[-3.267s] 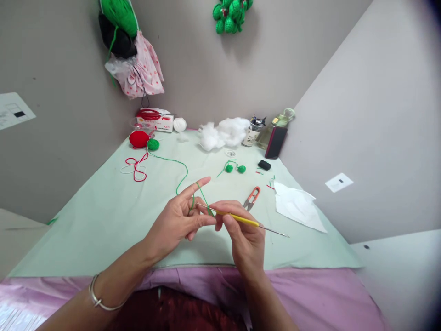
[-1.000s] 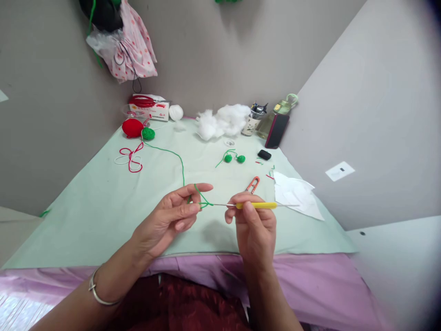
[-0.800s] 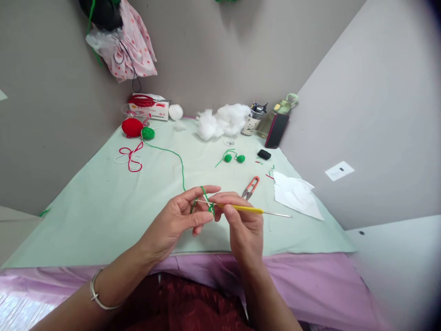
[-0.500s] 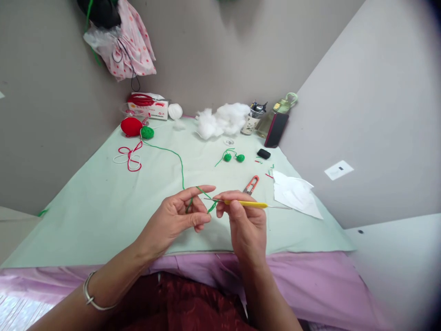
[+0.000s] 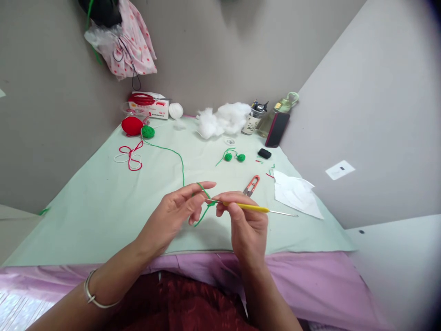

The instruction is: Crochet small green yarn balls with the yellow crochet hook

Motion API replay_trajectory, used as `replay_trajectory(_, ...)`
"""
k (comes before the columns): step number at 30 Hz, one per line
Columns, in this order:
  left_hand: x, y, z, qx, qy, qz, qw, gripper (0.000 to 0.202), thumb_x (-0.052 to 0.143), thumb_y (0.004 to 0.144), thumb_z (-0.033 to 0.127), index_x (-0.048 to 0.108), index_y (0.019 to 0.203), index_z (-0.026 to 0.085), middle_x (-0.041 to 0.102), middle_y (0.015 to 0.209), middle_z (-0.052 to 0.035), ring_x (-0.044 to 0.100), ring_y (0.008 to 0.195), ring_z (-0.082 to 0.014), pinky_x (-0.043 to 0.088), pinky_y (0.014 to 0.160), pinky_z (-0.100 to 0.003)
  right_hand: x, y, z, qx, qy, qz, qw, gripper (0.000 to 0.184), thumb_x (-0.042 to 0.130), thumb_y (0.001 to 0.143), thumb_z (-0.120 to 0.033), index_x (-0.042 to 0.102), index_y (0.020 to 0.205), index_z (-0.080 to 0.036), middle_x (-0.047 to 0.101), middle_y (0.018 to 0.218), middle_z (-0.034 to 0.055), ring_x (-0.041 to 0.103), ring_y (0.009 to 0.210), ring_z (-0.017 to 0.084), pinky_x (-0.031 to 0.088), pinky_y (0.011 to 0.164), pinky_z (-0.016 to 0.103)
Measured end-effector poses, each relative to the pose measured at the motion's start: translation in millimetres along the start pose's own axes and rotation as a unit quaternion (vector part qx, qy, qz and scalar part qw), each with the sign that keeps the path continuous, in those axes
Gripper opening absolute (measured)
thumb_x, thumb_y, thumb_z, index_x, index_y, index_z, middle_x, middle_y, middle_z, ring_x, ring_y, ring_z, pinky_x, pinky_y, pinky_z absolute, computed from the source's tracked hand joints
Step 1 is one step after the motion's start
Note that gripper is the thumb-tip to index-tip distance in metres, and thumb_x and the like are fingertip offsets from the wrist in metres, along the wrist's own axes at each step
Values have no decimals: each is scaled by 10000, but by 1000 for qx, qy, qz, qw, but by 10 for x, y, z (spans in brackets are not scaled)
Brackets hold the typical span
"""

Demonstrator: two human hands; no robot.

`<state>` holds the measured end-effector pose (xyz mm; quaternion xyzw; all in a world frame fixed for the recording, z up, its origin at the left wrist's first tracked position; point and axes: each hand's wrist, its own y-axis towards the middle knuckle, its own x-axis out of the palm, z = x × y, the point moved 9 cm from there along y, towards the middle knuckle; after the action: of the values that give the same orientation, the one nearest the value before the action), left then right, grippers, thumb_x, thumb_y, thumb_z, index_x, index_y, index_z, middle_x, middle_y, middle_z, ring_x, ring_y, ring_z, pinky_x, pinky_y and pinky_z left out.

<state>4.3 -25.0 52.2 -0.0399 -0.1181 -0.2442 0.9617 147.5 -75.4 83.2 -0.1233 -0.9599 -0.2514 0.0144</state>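
My right hand [image 5: 246, 225] pinches a yellow-handled crochet hook [image 5: 253, 208], its thin metal tip pointing left into a small knot of green yarn [image 5: 203, 211]. My left hand [image 5: 177, 211] holds that yarn, with the strand looped over the outstretched index finger and the other fingers curled under it. A short green tail hangs down below the hook tip. The strand runs back across the pale green cloth [image 5: 103, 202] to a small green yarn ball [image 5: 148, 132] beside a red yarn ball [image 5: 132, 125].
Orange thread snips [image 5: 252, 184] lie just beyond my right hand, white paper [image 5: 296, 193] to their right. Two small green crocheted balls [image 5: 234, 157], white stuffing [image 5: 222, 120], a black phone [image 5: 277, 130], a bottle and a box stand at the back. Loose red cord [image 5: 130, 157] lies left.
The hook has pulled away from my left hand to the right, come back in, and worked the green loop; a green tail now hangs below the hook tip. My head dipped slightly.
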Motion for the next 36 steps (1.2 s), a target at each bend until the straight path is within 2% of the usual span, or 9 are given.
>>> replay_trajectory(3,43,13,-44,-13,-18,8,1000,414,800,883,371,750,1287,295,602,789,28,426,631,-100,372,605,-246,34,-3,-116,-43,-25,2,999,168,628,998,-237,793,1021,-260,772,916,43,668,745,169,580,649,331)
replay_trajectory(9,57,-29,-97,-22,-57,39,997,522,833,841,267,706,1346,311,614,851,32,429,601,-71,340,528,-209,49,-55,-162,-75,-83,5,994,213,591,1007,-171,772,1054,-272,735,949,37,673,721,150,589,631,322)
replay_trajectory(13,126,-59,-142,-45,-119,29,991,657,851,825,239,630,1441,301,512,680,83,346,513,-44,268,482,-186,143,-211,-293,-204,-263,-3,943,360,616,973,-93,746,1222,-318,732,1026,58,721,910,192,619,746,341)
replay_trajectory(15,178,-58,-194,-82,-172,5,982,620,852,828,253,652,1415,257,436,623,102,254,474,-29,205,452,-183,139,-240,-319,-231,-282,3,931,395,622,963,-71,741,1242,-322,735,1059,63,723,936,195,616,764,341)
replay_trajectory(18,171,-42,-213,-111,-224,-10,968,436,834,847,235,746,1273,204,402,616,103,159,460,-9,158,433,-179,-22,-123,-234,-154,-177,29,972,281,592,992,-112,764,1129,-286,724,914,40,699,829,182,594,728,349)
replay_trajectory(21,111,-22,-167,-89,-217,4,972,341,830,843,210,793,1181,232,500,715,69,184,460,12,162,435,-179,-133,-1,-102,-57,-36,50,996,194,573,1020,-221,763,994,-249,681,831,23,640,674,154,561,630,335)
replay_trajectory(26,153,-30,-156,-72,-153,5,986,476,869,793,233,768,1251,315,563,841,38,307,499,-5,181,440,-190,12,31,-53,-29,-43,-9,999,147,633,993,-256,779,973,-246,757,935,48,672,770,174,576,678,343)
replay_trajectory(32,113,-24,-128,-67,-132,6,989,343,838,838,296,804,1179,313,562,884,31,340,510,2,228,465,-195,-40,34,110,32,34,-14,999,190,603,1023,-312,768,996,-223,776,932,53,695,715,157,597,660,322)
replay_trajectory(36,67,-33,-127,-65,-116,8,991,337,802,868,296,793,1205,309,567,929,20,343,512,0,232,476,-210,-59,29,49,31,35,-23,999,224,546,1051,-294,747,994,-213,775,936,51,725,710,157,614,649,315)
